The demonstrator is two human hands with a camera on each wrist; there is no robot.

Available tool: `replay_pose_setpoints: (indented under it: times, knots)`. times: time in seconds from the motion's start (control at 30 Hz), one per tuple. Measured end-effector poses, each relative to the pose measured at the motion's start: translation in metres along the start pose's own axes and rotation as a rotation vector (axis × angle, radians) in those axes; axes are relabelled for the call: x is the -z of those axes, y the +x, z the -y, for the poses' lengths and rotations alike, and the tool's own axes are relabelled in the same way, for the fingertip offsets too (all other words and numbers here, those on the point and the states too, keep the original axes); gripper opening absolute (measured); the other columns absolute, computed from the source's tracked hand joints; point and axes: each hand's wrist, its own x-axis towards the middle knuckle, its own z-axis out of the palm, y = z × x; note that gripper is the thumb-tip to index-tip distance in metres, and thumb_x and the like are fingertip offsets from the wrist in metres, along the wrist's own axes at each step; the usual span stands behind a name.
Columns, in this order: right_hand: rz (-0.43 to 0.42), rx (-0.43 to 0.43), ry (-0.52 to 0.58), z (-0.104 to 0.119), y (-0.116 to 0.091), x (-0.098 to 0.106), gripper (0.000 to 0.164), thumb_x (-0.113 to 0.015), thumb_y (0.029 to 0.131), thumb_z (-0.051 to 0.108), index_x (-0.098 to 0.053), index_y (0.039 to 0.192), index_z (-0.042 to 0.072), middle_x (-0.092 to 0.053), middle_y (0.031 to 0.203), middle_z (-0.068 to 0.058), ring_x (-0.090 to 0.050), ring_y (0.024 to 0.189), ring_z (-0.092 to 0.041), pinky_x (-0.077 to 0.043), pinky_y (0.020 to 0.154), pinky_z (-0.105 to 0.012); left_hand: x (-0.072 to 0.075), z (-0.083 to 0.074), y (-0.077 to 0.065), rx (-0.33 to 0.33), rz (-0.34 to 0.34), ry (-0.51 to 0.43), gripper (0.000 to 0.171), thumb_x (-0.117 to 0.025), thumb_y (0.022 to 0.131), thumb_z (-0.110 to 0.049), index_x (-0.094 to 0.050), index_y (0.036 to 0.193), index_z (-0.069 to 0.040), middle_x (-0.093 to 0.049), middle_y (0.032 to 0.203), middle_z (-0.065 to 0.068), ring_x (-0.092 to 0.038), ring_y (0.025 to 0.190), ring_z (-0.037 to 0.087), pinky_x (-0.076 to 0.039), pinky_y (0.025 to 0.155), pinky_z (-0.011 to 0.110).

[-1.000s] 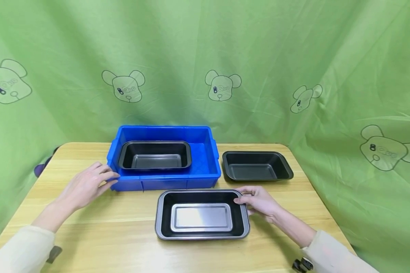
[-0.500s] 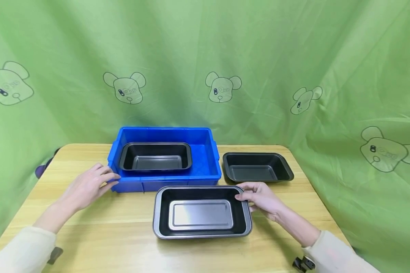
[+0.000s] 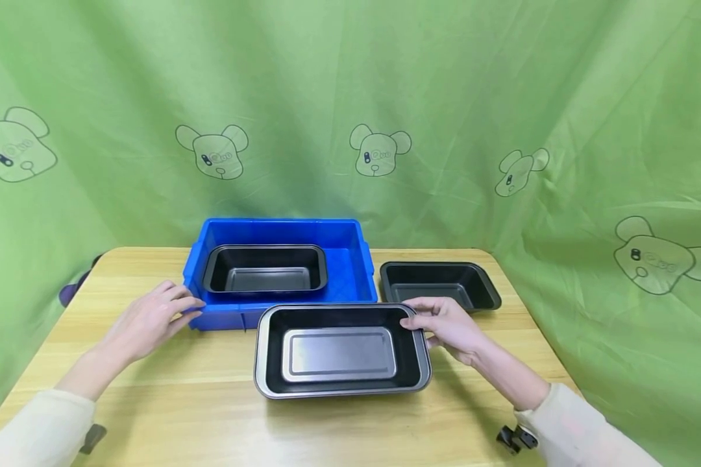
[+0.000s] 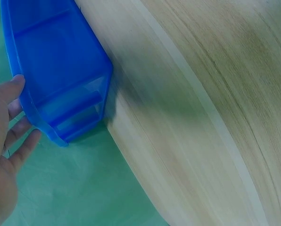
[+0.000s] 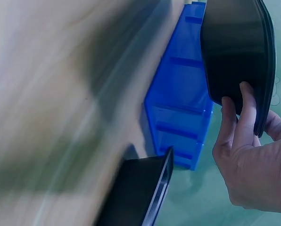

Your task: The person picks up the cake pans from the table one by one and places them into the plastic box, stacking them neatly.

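Note:
My right hand [image 3: 451, 329] grips the right end of a dark loaf pan [image 3: 339, 353], thumb inside the rim and fingers beneath. The right wrist view shows this loaf pan [image 5: 237, 52] raised off the table, its dark outside toward the camera. In the head view it overlaps the front wall of a blue plastic crate [image 3: 224, 318]. My left hand [image 3: 152, 318] holds the crate's front left corner by the rim. A second loaf pan [image 3: 267, 279] sits inside the crate, toward its left side.
A third loaf pan [image 3: 438, 295] stands on the wooden table [image 3: 169, 402] to the right of the crate, partly behind my right hand. Green cloth [image 3: 304, 84] printed with bear heads hangs behind the table and at both sides.
My right hand has lifted the loaf pan off the table, moving it up and toward the crate with its front edge tilted. The left hand stays at the crate's corner.

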Motion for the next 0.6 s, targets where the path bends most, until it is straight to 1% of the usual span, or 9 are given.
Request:
replay_pose_setpoints:
  times: [0.2, 0.33, 0.47, 0.6]
  knots:
    - [-0.007, 0.016, -0.003, 0.01, 0.003, 0.001, 0.042, -0.073, 0.094, 0.004, -0.064, 0.134, -0.006, -0.08, 0.098, 0.002, -0.077, 0.08, -0.011, -0.065, 0.066, -0.029, 0.001, -0.001, 0.0, 0.003, 0.009, 0.005, 0.024, -0.091, 0.077, -0.007, -0.082, 0.098, -0.013, -0.074, 0.091, 0.001, -0.06, 0.084, 0.018, -0.056, 0.065, 0.034]
    - [-0.023, 0.022, 0.008, 0.016, 0.006, 0.002, 0.039, -0.072, 0.095, 0.003, -0.066, 0.133, -0.003, -0.081, 0.097, 0.002, -0.077, 0.078, -0.011, -0.065, 0.065, -0.028, 0.001, -0.001, -0.001, 0.004, 0.009, 0.004, 0.023, -0.09, 0.077, -0.007, -0.082, 0.098, -0.013, -0.074, 0.091, 0.001, -0.059, 0.083, 0.018, -0.056, 0.065, 0.034]
    - [-0.037, 0.033, 0.017, 0.022, 0.011, 0.003, 0.039, -0.072, 0.095, 0.003, -0.066, 0.132, -0.003, -0.081, 0.094, 0.003, -0.077, 0.076, -0.009, -0.064, 0.064, -0.026, 0.001, -0.001, 0.0, 0.01, 0.012, 0.001, 0.023, -0.09, 0.077, -0.007, -0.082, 0.098, -0.013, -0.074, 0.091, 0.001, -0.059, 0.084, 0.018, -0.056, 0.066, 0.034]
    - [-0.047, 0.045, 0.015, 0.027, 0.017, 0.002, 0.038, -0.072, 0.095, 0.003, -0.066, 0.133, -0.003, -0.081, 0.096, 0.003, -0.078, 0.079, -0.01, -0.065, 0.067, -0.028, 0.001, -0.001, 0.0, 0.009, 0.013, 0.001, 0.024, -0.091, 0.077, -0.007, -0.082, 0.098, -0.014, -0.074, 0.091, 0.001, -0.06, 0.084, 0.019, -0.057, 0.066, 0.035]
